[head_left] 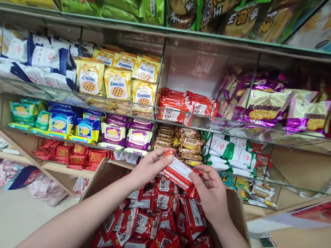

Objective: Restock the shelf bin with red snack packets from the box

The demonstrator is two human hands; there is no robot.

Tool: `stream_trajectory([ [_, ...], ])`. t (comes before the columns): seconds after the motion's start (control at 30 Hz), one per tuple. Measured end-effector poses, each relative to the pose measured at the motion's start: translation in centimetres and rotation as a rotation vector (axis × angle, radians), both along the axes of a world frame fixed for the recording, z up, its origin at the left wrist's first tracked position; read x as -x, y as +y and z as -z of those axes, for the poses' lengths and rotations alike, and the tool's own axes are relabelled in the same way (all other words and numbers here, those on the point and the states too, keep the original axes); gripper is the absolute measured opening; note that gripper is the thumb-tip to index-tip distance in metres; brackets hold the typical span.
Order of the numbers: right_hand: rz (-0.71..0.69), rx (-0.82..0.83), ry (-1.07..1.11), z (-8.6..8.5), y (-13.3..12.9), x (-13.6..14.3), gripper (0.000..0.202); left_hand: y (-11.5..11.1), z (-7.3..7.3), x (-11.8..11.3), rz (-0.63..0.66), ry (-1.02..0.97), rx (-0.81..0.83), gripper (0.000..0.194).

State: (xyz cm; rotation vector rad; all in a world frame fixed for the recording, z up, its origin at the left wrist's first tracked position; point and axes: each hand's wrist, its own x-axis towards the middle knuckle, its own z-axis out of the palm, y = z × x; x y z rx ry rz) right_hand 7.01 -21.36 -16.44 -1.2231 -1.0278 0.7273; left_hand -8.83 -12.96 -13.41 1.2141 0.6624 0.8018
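Note:
Between them, my left hand and my right hand hold a red and white snack packet by its two ends, its printed label side up. The left thumb presses on the upper left end, and the right fingers pinch the right end. Beneath both hands stands an open cardboard box filled with loose red snack packets of the same look. Straight ahead on the glass shelf, stacked red packets sit in a compartment, with bare back wall above the stack.
Glass shelves with upright dividers run across the front. Yellow cookie packets are left of the red stack, purple and cream packets right of it. Brown packets lie lower down. Plastic bags rest at the floor, left.

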Motion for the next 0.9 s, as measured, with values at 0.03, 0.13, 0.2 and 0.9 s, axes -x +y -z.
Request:
stream_trajectory([
  [0.03,-0.006,0.002,-0.004,0.0,0.0,0.0,0.027,0.0,0.1,0.0,0.024,0.015,-0.025,0.030],
  [0.13,0.016,-0.019,-0.001,0.1,-0.3,0.0,0.028,-0.1,0.4,-0.1,0.032,0.024,-0.056,0.032],
  [0.2,-0.008,-0.043,-0.007,0.3,-0.5,0.0,0.033,-0.2,0.6,-0.2,0.007,0.014,-0.059,0.034],
  [0.9,-0.035,-0.335,-0.509,1.6,-0.9,0.3,0.032,-0.4,0.8,0.3,0.149,-0.347,0.136,0.084],
])
